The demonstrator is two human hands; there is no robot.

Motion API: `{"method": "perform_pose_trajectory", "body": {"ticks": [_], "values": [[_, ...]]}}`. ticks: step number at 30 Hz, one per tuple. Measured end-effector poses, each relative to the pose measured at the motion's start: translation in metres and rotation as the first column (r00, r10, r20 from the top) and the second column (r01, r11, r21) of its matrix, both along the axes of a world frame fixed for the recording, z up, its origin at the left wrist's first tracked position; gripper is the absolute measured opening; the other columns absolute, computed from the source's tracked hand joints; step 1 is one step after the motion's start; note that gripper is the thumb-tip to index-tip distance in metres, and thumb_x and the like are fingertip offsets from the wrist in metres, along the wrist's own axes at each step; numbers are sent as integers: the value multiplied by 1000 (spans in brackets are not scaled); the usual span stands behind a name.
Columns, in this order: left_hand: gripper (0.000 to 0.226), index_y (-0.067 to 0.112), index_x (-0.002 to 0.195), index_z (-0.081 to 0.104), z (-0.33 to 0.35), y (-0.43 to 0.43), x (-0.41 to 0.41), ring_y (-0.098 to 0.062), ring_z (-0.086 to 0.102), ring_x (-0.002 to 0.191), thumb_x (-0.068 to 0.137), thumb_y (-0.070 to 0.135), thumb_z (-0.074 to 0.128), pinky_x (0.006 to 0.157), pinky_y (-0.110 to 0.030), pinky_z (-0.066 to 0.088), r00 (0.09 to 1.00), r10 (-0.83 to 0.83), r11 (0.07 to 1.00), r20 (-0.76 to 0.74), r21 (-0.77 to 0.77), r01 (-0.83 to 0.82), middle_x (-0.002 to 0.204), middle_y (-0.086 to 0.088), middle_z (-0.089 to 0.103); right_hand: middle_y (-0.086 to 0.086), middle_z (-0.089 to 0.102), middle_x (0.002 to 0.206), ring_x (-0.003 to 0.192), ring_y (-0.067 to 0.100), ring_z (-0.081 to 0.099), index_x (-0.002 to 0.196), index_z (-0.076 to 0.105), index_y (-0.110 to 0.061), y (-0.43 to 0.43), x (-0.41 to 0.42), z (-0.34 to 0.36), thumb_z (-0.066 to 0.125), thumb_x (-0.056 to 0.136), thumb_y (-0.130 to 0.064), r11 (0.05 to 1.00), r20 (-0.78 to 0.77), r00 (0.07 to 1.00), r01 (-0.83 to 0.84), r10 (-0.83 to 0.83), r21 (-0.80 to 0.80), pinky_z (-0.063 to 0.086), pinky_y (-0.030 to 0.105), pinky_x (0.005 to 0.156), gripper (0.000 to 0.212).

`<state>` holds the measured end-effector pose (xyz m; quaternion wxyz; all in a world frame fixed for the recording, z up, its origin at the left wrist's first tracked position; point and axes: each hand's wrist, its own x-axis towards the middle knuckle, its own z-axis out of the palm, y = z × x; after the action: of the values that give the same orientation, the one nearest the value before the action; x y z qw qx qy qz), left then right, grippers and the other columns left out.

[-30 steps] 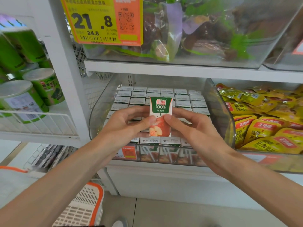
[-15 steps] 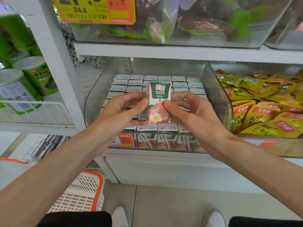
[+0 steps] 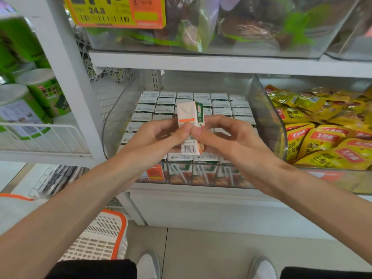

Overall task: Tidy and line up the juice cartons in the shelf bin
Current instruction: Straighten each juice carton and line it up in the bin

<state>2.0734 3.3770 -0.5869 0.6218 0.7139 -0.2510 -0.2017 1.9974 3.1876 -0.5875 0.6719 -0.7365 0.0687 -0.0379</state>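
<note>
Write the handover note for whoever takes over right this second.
Left grip: pinches the juice carton from its left.
Right grip: pinches the same carton from its right.
Carton: upright above the clear bin, barcode side toward the camera.
Done: the other cartons stand in rows in the bin.
Left: set the held carton into a row; any free slot is hidden behind the hands.

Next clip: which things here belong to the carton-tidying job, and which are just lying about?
Job: held carton, left hand and right hand pinching it, cartons in rows, clear bin.
Not involved: yellow snack pouches, green cans, price tag, orange-rimmed basket, bagged goods above.
</note>
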Motion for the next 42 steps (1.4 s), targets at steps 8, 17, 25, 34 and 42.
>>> {"method": "perform_pose_trajectory", "body": {"ticks": [8,17,25,34,42], "values": [[36,21,133,68,0,0,3,-13,76,108,100,34,61,85,-21,61,996,51,997,-67,-54,-55,116,4,79,7,80,116,111,22,77,128,69,-19,-6,4,-5,80,93,-25,986,21,1000,8,-12,166,53,38,109,37],[40,23,123,68,1,-5,2,-14,78,98,86,40,74,90,-25,61,987,154,987,-44,-29,-156,109,6,81,3,80,116,110,16,76,121,74,-11,-4,2,-6,67,103,-19,991,67,998,-2,-7,135,60,25,94,20],[43,10,118,54,3,-7,-3,-17,80,85,88,28,80,78,-31,65,978,204,979,45,-30,-202,101,3,82,-6,80,116,113,10,74,123,77,-22,-1,1,-1,70,101,-31,997,87,994,-71,72,-16,56,33,105,24],[34,17,120,59,3,0,3,-15,79,98,90,15,76,83,-27,63,988,154,986,22,-63,-152,111,5,81,6,81,113,107,20,78,132,68,-16,-4,3,-7,68,101,-13,984,123,992,-55,34,170,60,24,93,32],[42,17,109,73,6,3,3,-3,72,113,77,-8,84,94,-20,57,948,151,986,281,-109,-125,112,12,80,-3,77,120,122,13,70,118,68,-9,-10,3,-7,83,84,9,962,446,890,29,99,-270,55,29,106,41]]}}
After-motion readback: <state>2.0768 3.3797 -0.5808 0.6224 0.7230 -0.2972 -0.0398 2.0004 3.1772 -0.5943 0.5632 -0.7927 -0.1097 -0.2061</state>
